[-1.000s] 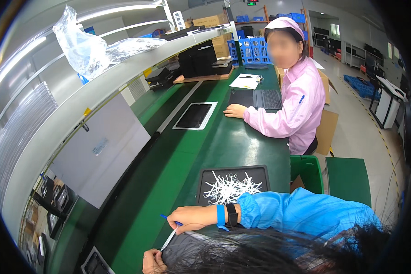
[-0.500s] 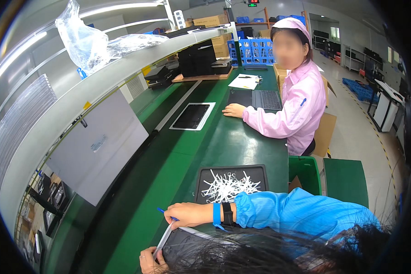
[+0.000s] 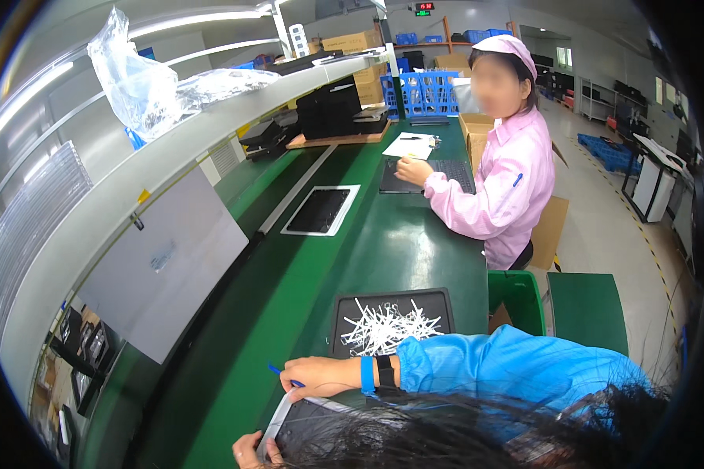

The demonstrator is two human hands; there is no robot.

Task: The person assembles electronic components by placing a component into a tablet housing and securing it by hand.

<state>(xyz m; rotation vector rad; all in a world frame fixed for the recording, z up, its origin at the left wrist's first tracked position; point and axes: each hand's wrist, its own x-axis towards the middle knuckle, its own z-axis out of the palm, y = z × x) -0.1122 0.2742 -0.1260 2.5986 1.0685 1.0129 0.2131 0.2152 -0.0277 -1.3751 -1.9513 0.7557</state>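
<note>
Under my hands at the bottom lies a dark flat panel with a white edge (image 3: 276,418), partly hidden by hair. My right hand (image 3: 317,377), in a blue sleeve with blue and black wrist bands, is closed around a blue pen-like tool (image 3: 274,369) and rests at the panel's far corner. My left hand (image 3: 250,451) pinches the near end of the same white edge between thumb and fingers. Just beyond my right arm, a black tray (image 3: 339,322) holds a heap of white strips (image 3: 391,327).
A co-worker in pink (image 3: 501,180) sits at the far right of the green bench with a laptop (image 3: 454,173). Another white-edged panel (image 3: 321,209) lies on the green line. A shelf beam (image 3: 211,98) crosses overhead at left; a green bin (image 3: 516,289) stands right.
The view has shifted slightly. My hands stay on the panel's white edge, the blue tool still in my right. The co-worker's hand has moved from the bench onto the laptop.
</note>
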